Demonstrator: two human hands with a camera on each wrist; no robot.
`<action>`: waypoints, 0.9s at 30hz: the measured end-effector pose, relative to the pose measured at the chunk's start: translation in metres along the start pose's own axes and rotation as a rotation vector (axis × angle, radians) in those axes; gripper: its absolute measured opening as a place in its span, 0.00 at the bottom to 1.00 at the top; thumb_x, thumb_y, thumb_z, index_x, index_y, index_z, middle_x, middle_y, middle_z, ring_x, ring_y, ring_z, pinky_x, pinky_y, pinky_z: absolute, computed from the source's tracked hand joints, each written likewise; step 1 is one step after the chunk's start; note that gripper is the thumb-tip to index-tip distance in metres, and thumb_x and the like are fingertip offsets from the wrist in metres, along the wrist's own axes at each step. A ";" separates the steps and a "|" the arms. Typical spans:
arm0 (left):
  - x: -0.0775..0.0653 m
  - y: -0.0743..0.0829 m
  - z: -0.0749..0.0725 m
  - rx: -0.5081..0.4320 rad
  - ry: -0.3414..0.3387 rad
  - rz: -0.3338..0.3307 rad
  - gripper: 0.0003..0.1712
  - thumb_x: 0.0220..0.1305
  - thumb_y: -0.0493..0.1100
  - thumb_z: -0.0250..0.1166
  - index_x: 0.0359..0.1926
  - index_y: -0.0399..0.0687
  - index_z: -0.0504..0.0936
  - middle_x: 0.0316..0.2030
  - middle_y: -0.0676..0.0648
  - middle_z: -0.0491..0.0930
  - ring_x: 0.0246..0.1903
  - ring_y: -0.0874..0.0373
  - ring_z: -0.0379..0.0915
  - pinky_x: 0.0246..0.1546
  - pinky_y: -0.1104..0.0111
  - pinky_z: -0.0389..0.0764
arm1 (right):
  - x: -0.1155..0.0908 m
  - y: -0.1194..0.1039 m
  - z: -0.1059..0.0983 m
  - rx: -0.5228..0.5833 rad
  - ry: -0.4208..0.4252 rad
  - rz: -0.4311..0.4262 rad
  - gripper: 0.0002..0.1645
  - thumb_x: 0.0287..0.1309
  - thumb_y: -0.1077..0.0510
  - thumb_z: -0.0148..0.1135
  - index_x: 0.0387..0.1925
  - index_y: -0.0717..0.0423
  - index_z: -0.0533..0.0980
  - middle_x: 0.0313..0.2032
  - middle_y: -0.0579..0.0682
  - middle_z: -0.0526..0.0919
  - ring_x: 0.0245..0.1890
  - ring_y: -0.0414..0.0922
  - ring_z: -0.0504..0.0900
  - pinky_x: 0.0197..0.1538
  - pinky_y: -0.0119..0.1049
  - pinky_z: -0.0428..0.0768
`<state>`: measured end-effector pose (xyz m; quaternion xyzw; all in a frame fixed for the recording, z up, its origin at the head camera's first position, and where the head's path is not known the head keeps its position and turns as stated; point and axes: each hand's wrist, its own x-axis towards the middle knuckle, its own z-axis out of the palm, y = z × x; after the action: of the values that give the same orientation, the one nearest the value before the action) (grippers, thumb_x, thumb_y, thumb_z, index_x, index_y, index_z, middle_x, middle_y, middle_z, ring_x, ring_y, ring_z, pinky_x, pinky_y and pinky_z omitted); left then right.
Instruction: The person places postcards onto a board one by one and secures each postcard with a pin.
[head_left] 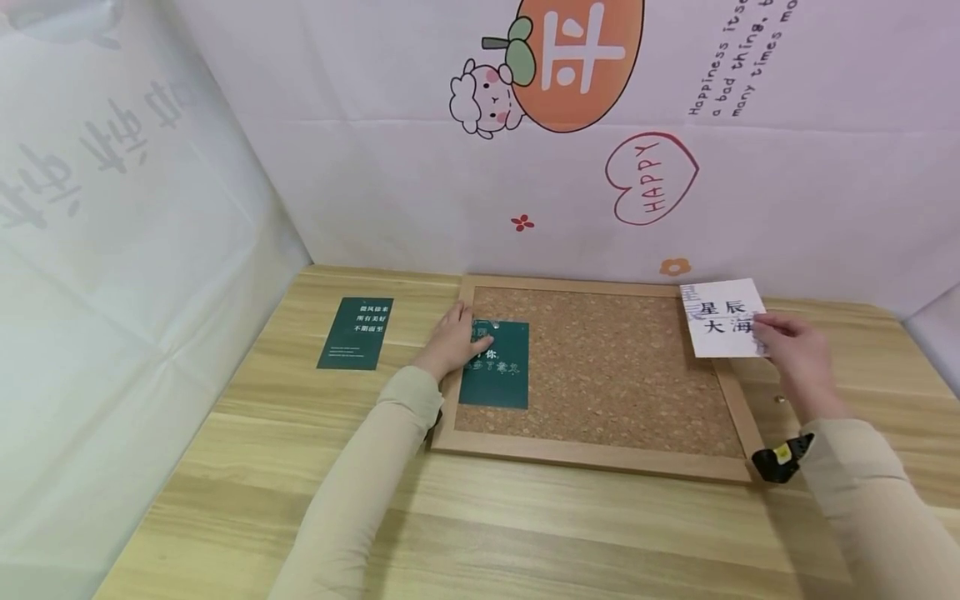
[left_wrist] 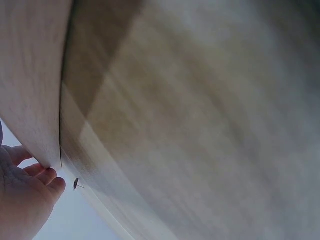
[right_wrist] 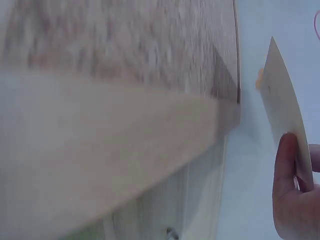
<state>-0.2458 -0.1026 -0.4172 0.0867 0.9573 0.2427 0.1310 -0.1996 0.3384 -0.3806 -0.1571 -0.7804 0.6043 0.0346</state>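
Note:
A cork board (head_left: 600,367) in a wooden frame lies on the table. On its left part is a dark green card (head_left: 495,387) with pale lettering. My left hand (head_left: 452,340) grips the frame's left side, the thumb reaching over onto that card. In the left wrist view, the fingertips (left_wrist: 47,175) meet the frame's outer side. Above the board's upper right corner, my right hand (head_left: 798,354) pinches a white card (head_left: 723,308) with dark characters by its right edge. In the right wrist view the white card (right_wrist: 282,90) is tilted, its plain back showing.
Left of the board, another green card (head_left: 356,333) lies on the wooden table (head_left: 600,533). A thumbtack (head_left: 780,398) sits right of the frame; another thumbtack (left_wrist: 76,184) shows near the left hand. A printed white cloth (head_left: 390,167) hangs behind the table.

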 end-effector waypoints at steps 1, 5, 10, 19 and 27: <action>0.000 0.000 0.000 0.001 0.000 0.001 0.41 0.70 0.55 0.53 0.73 0.38 0.51 0.76 0.37 0.38 0.76 0.44 0.35 0.75 0.55 0.48 | -0.001 -0.001 0.003 -0.045 -0.011 -0.003 0.09 0.64 0.58 0.55 0.32 0.38 0.75 0.27 0.27 0.74 0.27 0.26 0.73 0.30 0.18 0.76; 0.000 0.000 0.000 0.012 0.002 0.007 0.40 0.70 0.55 0.53 0.73 0.38 0.51 0.75 0.37 0.38 0.76 0.44 0.35 0.75 0.55 0.48 | -0.002 -0.003 0.015 -0.262 -0.065 -0.039 0.08 0.67 0.54 0.51 0.46 0.47 0.71 0.34 0.34 0.71 0.29 0.25 0.71 0.34 0.18 0.77; -0.001 0.000 -0.001 0.009 -0.003 0.007 0.40 0.71 0.55 0.53 0.73 0.38 0.50 0.75 0.37 0.38 0.76 0.44 0.35 0.75 0.55 0.47 | -0.003 -0.005 0.031 -0.337 -0.145 -0.062 0.28 0.67 0.55 0.50 0.61 0.70 0.63 0.44 0.51 0.67 0.30 0.26 0.70 0.33 0.21 0.78; -0.003 0.002 -0.005 0.005 -0.016 0.007 0.40 0.71 0.55 0.53 0.73 0.37 0.51 0.76 0.38 0.37 0.76 0.45 0.33 0.75 0.56 0.47 | -0.017 -0.017 0.064 -0.444 -0.240 -0.101 0.30 0.66 0.56 0.53 0.63 0.70 0.63 0.42 0.53 0.68 0.34 0.35 0.67 0.32 0.25 0.73; -0.002 0.001 -0.003 0.016 -0.014 0.006 0.40 0.71 0.55 0.53 0.73 0.38 0.50 0.76 0.37 0.37 0.76 0.45 0.34 0.75 0.56 0.46 | -0.026 -0.021 0.087 -0.481 -0.321 -0.148 0.27 0.64 0.57 0.57 0.59 0.69 0.67 0.41 0.55 0.71 0.32 0.36 0.69 0.31 0.28 0.74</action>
<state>-0.2450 -0.1031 -0.4140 0.0924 0.9580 0.2351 0.1360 -0.1999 0.2455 -0.3805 -0.0057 -0.9060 0.4150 -0.0834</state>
